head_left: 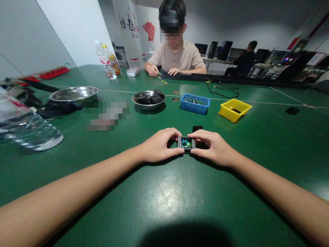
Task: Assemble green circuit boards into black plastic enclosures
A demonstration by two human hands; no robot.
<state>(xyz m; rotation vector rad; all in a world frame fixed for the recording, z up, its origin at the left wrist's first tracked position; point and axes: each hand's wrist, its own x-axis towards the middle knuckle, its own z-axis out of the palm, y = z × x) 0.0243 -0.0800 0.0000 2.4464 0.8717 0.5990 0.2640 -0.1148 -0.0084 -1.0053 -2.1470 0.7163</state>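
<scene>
Between my two hands, on the green table (pixel 164 192), is a small black plastic case (pixel 186 150) with its top uncovered. Inside it shows a green circuit board (pixel 189 144) with blue components. My left hand (pixel 163 145) grips the case's left side, thumb at the near edge and fingers at the far edge. On the right side, my right hand (pixel 212 145) pinches it the same way. A flat black piece (pixel 197 128) lies just behind the case, beside my right fingers; it looks like a cover.
Beyond my hands stand a steel bowl (pixel 148 107) of black parts, a blue bin (pixel 194 109) of circuit boards and a yellow bin (pixel 232 117) with dark pieces. Bottles (pixel 33 128) and a steel dish (pixel 74 94) are at left. A person (pixel 177 56) sits opposite, near cables (pixel 222 91).
</scene>
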